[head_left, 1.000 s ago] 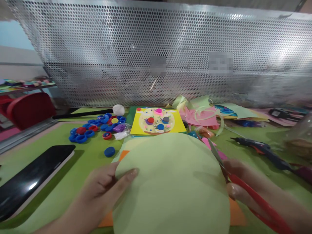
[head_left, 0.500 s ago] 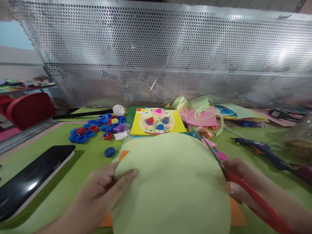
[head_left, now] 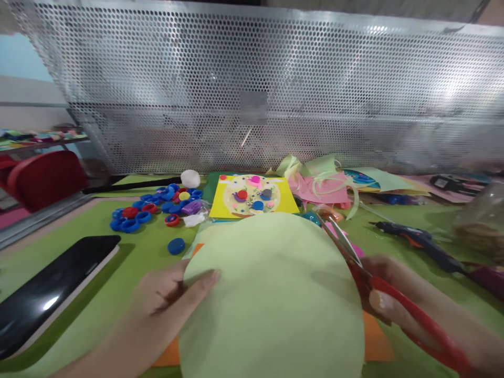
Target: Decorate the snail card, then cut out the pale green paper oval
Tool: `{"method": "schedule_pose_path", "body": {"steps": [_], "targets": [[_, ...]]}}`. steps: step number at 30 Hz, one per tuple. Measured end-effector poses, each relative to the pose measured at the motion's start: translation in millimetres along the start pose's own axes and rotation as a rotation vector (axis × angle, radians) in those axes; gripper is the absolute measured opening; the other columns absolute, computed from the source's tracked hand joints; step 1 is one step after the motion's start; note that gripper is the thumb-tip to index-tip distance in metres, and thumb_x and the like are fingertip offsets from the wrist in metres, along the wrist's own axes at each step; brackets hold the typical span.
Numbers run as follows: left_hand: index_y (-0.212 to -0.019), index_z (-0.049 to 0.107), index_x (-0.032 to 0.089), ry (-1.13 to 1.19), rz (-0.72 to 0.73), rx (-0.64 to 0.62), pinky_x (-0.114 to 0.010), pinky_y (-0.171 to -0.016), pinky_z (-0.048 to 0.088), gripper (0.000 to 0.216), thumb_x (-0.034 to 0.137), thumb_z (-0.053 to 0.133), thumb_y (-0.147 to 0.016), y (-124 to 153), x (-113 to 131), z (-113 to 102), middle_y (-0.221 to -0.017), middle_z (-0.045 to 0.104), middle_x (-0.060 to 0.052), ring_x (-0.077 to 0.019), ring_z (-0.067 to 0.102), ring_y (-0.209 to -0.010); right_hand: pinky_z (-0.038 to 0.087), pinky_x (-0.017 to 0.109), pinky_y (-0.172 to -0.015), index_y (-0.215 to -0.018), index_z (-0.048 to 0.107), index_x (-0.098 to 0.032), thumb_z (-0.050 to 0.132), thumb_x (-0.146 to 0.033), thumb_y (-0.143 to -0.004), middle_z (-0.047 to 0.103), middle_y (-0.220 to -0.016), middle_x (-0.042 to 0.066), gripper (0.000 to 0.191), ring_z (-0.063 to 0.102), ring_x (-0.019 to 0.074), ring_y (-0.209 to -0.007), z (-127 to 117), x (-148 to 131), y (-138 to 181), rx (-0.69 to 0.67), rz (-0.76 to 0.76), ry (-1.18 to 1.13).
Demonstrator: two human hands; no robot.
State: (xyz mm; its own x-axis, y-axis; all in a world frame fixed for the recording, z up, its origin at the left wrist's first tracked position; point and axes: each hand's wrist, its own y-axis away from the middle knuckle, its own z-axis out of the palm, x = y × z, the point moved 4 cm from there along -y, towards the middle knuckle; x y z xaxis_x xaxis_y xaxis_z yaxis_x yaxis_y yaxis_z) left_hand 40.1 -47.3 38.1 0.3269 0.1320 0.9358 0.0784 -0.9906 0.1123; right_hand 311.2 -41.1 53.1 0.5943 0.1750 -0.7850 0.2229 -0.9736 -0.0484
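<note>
A large round light-green paper sheet (head_left: 271, 294) lies in front of me above an orange sheet (head_left: 374, 341). My left hand (head_left: 169, 296) pinches its left edge, thumb on top. My right hand (head_left: 397, 304) grips red-handled scissors (head_left: 378, 286) whose blades are parted at the paper's upper right edge.
A black phone (head_left: 51, 291) lies at the left on the green table (head_left: 118, 283). Several blue and red bottle caps (head_left: 153, 207), a yellow craft card (head_left: 254, 197), pink and green paper scraps (head_left: 323, 184) and a glue gun (head_left: 421, 241) sit behind. A perforated metal screen (head_left: 252, 84) closes the back.
The scissor blades have advanced up and left along the paper's right edge and opened wider. The paper has shifted slightly to the left with my left hand.
</note>
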Motion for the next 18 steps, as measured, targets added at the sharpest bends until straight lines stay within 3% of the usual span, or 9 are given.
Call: {"method": "schedule_pose_path", "body": {"steps": [7, 12, 18], "targets": [[-0.075, 0.070, 0.019, 0.085, -0.047, -0.032, -0.020, -0.048, 0.051, 0.024, 0.040, 0.061, -0.067, 0.8, 1.5, 3.7, -0.055, 0.069, 0.005, -0.0175, 0.066, -0.057, 0.050, 0.031, -0.060, -0.071, 0.059, -0.019, 0.044, -0.066, -0.072, 0.062, -0.068, 0.004, 0.050, 0.058, 0.0217, -0.065, 3.7, -1.1, 1.5, -0.014, 0.002, -0.019], [-0.077, 0.069, 0.019, 0.138, -0.085, -0.040, -0.019, -0.047, 0.052, 0.022, 0.038, 0.064, -0.066, 1.8, 0.1, 4.6, -0.054, 0.070, 0.006, -0.0168, 0.066, -0.055, 0.047, 0.027, -0.049, -0.064, 0.057, -0.021, 0.044, -0.064, -0.073, 0.058, -0.060, 0.002, 0.046, 0.055, 0.0189, -0.055, 2.5, 2.8, -2.0, -0.046, -0.031, 0.105], [-0.071, 0.069, 0.020, 0.107, -0.009, -0.101, -0.018, -0.046, 0.051, 0.019, 0.038, 0.063, -0.069, -0.7, -1.4, 2.9, -0.052, 0.070, 0.005, -0.0154, 0.064, -0.051, 0.047, 0.026, -0.045, -0.066, 0.058, -0.020, 0.043, -0.062, -0.075, 0.060, -0.060, 0.004, 0.046, 0.055, 0.0178, -0.052, 1.3, 13.7, -5.4, -0.069, -0.126, 0.180]]}}
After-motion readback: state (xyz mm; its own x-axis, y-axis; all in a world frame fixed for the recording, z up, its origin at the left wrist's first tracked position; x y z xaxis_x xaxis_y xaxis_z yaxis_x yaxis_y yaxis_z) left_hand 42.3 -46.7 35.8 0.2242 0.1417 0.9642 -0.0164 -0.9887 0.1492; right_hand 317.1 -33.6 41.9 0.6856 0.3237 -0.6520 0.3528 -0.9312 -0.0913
